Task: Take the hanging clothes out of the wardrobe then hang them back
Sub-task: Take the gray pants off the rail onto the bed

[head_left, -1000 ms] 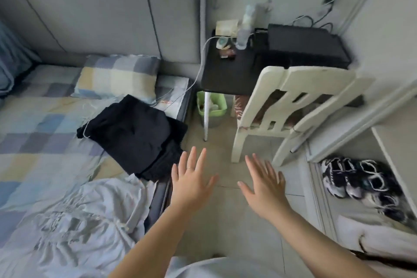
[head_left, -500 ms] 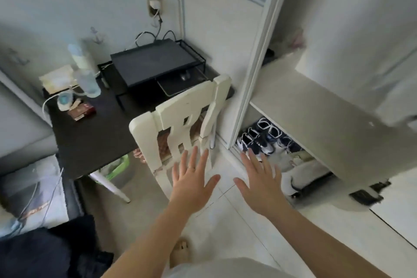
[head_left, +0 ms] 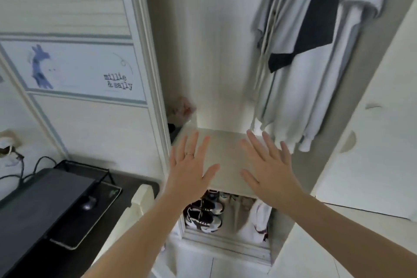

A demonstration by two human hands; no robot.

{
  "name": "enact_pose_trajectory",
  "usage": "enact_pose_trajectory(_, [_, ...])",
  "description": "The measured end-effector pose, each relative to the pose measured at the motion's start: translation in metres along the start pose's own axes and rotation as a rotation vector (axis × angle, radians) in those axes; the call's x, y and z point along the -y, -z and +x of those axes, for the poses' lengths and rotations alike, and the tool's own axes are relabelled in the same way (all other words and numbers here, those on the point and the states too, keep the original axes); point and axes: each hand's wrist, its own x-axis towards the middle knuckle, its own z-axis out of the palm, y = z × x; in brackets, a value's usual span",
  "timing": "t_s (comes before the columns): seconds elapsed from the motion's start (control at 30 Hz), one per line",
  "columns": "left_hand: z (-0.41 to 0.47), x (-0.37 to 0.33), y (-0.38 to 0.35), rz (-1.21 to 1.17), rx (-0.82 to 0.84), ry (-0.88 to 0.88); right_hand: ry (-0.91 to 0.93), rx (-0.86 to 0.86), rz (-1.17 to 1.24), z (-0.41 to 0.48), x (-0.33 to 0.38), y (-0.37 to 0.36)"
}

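Both hands are empty: your left hand and right hand hover with fingers fully spread, touching nothing. Clothes hang upper right in the wardrobe, above the shelf. Tugging the hems from below could slip them off their hangers.

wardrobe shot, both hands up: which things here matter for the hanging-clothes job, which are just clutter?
Job:
- pale hanging clothes and dark garment, upper right of the wardrobe
- wardrobe shelf
- left hand, right hand, both open and empty

Clutter:
- sneakers under the shelf
- black desk stand
- mouse
- white chair
- door sticker
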Motion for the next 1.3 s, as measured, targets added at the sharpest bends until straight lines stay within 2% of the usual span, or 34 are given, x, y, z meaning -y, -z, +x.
enact_pose_trajectory(0.27, [0.169,-0.043,0.081,0.035,-0.225,-0.225,0.037,-0.285,-0.126,0.094,-0.055,0.109])
enact_pose_trajectory(0.57, [0.328,-0.096,0.176,0.016,-0.424,-0.304,0.074,-0.525,-0.309,0.197,-0.106,0.253])
enact_pose_trajectory(0.9, [0.481,-0.145,0.234,-0.201,-0.407,-0.358,-0.088,-0.652,-0.436,0.282,-0.147,0.353])
enact_pose_trajectory(1.1, [0.564,-0.168,0.251,-0.5,-0.378,-0.361,-0.156,-0.617,-0.526,0.326,-0.159,0.386])
enact_pose_trajectory(1.3, [0.639,-0.179,0.257,-0.653,-0.317,-0.449,-0.312,-0.596,-0.714,0.376,-0.167,0.4])
